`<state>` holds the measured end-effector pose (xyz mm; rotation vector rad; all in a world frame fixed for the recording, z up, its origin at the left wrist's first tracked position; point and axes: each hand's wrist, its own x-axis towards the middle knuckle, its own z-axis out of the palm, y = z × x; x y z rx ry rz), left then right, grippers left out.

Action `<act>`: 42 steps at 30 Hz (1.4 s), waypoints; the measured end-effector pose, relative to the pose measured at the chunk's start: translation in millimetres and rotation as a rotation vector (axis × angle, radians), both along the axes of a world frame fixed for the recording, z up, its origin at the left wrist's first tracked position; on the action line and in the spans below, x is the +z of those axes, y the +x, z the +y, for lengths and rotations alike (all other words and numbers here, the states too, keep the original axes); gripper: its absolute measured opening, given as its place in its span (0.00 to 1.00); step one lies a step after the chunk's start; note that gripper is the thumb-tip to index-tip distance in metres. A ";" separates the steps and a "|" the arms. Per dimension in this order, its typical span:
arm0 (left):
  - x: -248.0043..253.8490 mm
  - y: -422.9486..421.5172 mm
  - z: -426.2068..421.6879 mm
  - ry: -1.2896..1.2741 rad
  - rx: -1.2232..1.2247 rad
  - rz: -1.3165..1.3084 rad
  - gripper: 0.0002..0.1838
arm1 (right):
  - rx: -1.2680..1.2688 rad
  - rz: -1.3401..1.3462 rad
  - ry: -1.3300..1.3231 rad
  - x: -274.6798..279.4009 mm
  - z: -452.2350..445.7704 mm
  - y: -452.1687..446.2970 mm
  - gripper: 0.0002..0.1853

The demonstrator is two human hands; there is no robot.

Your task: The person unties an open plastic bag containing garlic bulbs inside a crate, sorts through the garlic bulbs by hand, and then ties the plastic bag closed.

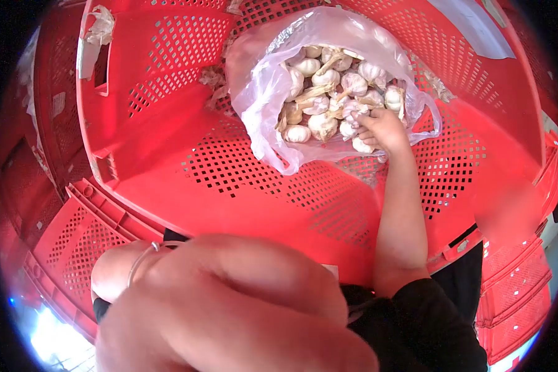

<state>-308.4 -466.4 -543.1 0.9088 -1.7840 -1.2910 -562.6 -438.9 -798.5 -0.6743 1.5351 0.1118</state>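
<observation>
My right hand reaches into a thin, pinkish-white plastic bag, its curled fingers on a garlic bulb. The fingers partly cover that bulb, so the full grip is hidden. Around it in the open bag lie several more white and purplish garlic bulbs, some with dry stalks. Large and blurred, my left hand fills the lower foreground, very close to the camera. A thin band circles its wrist. Whether its fingers hold anything cannot be made out.
The bag rests inside a big red perforated plastic crate. Dry garlic skins cling to the crate's left wall and corners. More red crates stand at the left and lower right. A black sleeve shows at the bottom.
</observation>
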 end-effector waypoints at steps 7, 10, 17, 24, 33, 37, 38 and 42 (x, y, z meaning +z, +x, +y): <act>-4.3 -6.3 -2.2 -0.017 0.004 -0.043 0.20 | -0.155 0.052 -0.131 -4.0 5.0 13.0 0.23; -3.2 -1.6 0.2 -0.024 0.010 -0.058 0.21 | -0.180 0.083 -0.154 -11.5 3.9 18.6 0.23; -1.0 -4.2 4.7 -0.037 0.017 -0.107 0.23 | -0.147 0.164 -0.069 -15.8 -26.3 28.8 0.27; -2.6 -17.0 7.6 -0.070 0.031 -0.122 0.25 | -0.133 0.045 0.049 -22.4 -34.8 18.0 0.32; 5.5 -10.4 20.0 -0.106 0.041 -0.188 0.28 | -0.147 0.032 0.126 -20.7 -40.3 16.9 0.32; 12.9 8.9 33.6 -0.130 0.060 -0.202 0.30 | -0.353 -0.046 -0.120 -22.1 -7.1 3.6 0.23; 6.4 5.5 26.3 -0.130 0.072 -0.213 0.30 | -0.429 -0.064 -0.207 -23.8 8.6 -1.0 0.20; 3.7 -6.5 22.2 -0.126 0.075 -0.235 0.31 | -0.012 0.388 -0.774 -10.2 55.6 -2.5 0.11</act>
